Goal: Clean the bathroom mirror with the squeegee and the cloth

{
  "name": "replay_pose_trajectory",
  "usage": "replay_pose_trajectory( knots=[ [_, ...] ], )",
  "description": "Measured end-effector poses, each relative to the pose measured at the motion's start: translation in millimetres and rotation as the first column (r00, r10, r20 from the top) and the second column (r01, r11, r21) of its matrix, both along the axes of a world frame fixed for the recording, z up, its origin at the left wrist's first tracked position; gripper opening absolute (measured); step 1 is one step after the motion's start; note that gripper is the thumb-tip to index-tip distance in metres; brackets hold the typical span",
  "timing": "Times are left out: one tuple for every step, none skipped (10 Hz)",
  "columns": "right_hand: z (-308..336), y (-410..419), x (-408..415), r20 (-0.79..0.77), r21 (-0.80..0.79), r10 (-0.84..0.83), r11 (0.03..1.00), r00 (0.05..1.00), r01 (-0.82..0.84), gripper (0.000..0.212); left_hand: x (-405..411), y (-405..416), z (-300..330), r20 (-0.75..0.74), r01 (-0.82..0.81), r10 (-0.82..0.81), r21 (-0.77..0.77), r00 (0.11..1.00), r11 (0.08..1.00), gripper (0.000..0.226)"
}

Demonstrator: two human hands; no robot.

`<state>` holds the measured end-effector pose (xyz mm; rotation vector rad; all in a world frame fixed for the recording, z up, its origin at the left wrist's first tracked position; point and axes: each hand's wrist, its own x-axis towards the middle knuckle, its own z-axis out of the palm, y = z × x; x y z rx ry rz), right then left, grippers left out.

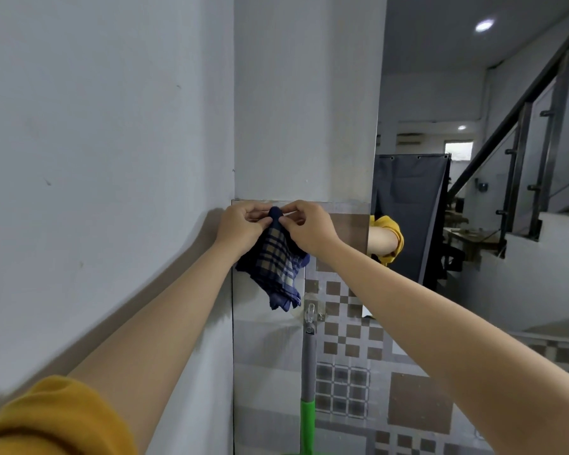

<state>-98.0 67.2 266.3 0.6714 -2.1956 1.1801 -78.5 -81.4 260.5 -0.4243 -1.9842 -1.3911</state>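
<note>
A dark blue and beige plaid cloth (275, 264) hangs in front of the tiled wall, bunched at its top. My left hand (240, 228) and my right hand (311, 229) both pinch that bunched top with their fingertips, close together. The mirror (408, 198) is just right of my hands and reflects a yellow-sleeved arm and a dark curtain. Below the cloth a grey and green handle (308, 372), probably the squeegee, hangs from a wall hook (310, 311). Its head is out of view.
A plain white wall (96, 159) runs close along my left arm and meets the patterned brown and grey tiles (345, 343) in a corner. At the right the mirror shows a staircase with a metal railing (519, 152).
</note>
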Motion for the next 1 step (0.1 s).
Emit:
replay_pose_trajectory(
  knots=[
    [2.7, -3.4, 3.7, 0.002, 0.03, -0.044, 0.999, 0.999, 0.044, 0.021, 4.0, 3.7, 2.3, 0.031, -0.037, 0.039, -0.042, 0.999, 0.998, 0.028]
  ],
)
